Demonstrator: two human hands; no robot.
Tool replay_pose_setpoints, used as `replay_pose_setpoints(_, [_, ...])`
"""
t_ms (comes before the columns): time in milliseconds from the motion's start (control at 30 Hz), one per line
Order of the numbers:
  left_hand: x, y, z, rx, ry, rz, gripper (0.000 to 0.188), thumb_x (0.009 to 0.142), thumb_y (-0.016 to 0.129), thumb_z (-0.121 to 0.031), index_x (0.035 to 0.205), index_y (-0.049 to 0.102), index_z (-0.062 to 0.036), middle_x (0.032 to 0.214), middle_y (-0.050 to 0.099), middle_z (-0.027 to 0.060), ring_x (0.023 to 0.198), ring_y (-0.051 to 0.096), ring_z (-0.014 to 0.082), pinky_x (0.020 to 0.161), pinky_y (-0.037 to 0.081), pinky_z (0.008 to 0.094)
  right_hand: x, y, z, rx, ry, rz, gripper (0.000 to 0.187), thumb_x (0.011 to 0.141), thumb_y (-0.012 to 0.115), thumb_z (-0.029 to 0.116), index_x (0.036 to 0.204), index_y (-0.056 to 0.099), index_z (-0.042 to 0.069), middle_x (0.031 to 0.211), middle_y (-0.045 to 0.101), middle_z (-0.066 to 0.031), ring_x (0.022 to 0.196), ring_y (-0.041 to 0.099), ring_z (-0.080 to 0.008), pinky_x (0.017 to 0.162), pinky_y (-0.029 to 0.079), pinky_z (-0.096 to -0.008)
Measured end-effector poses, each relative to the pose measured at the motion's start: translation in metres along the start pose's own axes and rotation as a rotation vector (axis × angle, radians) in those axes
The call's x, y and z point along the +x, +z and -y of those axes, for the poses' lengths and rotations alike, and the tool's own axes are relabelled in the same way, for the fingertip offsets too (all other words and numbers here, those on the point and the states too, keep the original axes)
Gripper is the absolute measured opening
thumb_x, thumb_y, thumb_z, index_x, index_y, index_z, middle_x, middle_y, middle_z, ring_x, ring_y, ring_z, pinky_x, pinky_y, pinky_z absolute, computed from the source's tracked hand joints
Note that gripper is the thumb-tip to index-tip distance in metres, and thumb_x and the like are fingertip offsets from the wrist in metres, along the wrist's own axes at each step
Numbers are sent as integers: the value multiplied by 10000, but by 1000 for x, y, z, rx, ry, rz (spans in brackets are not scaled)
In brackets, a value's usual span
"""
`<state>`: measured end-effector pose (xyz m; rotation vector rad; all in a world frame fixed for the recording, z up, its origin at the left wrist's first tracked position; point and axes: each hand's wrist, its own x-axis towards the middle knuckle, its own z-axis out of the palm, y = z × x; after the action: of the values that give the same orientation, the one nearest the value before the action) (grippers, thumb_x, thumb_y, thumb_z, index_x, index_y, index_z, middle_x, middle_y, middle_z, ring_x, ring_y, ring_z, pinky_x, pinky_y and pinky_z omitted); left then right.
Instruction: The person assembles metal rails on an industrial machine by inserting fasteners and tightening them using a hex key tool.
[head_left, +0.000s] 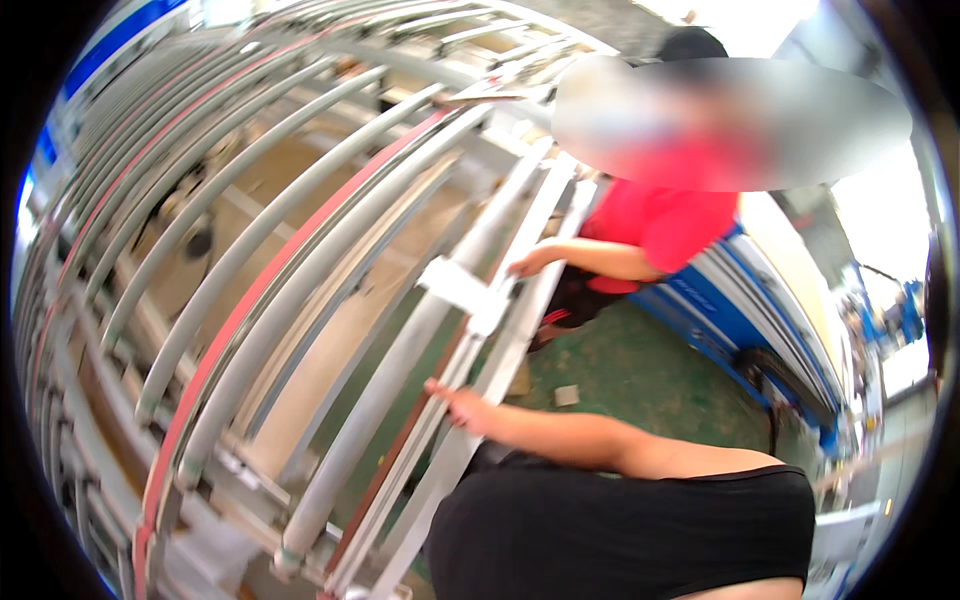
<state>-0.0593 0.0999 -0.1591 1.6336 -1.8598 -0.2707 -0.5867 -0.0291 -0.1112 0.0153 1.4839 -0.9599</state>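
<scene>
My right arm reaches in from the right, and its bare hand (465,410) grips a long white profile (447,376). The fingers bend over its edge, with one finger stretched out toward the brown strip (397,450) beside it. A co-worker's hand (535,258) rests on the same long white pieces farther off. Between the two hands, a white block-like piece (462,287) lies across a thick grey tube and the profile. The part of my hand under the profile is hidden. My left hand is outside the picture.
Curved grey tubes (285,205) and red strips (300,240) fill the left side in a large rack. The co-worker in a red shirt (690,215) stands ahead, with a blue-and-white machine (700,300) behind. A small pale block (566,395) lies on the green floor (640,370).
</scene>
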Motion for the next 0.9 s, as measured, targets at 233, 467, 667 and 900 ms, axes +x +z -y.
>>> replay_pose_setpoints(233, [12,-4,-62,-622,-809,-58,321,970,443,-211,1185,557,-2,1038,654,123,876,644,254,774,525,363,-35,-18,-3,28,-137,-90,736,736,754,599,1079,513,-6,769,470,-13,486,309,-67,414,221,-261])
replay_pose_setpoints(467, [-78,-30,-34,-938,-927,-320,387,1018,362,-252,1189,569,27,1086,660,136,932,655,236,817,528,325,-54,-32,-29,-8,-13,82,481,852,676,478,1045,544,59,787,558,-22,406,300,-64,352,236,-238])
replay_pose_setpoints(667, [-212,-67,-107,-965,-1148,-531,508,1029,374,-381,1216,551,57,1158,648,162,1008,645,257,881,504,340,-92,-66,-50,-61,170,150,311,970,526,419,915,537,113,770,599,-33,386,313,-70,350,228,-227])
replay_pose_setpoints(900, [-335,-124,-211,-605,-1441,-847,378,975,523,-299,1104,625,41,1047,677,117,933,657,197,787,503,296,-71,-120,-89,-350,181,219,239,952,560,352,840,539,142,692,543,14,388,319,-66,356,229,-222])
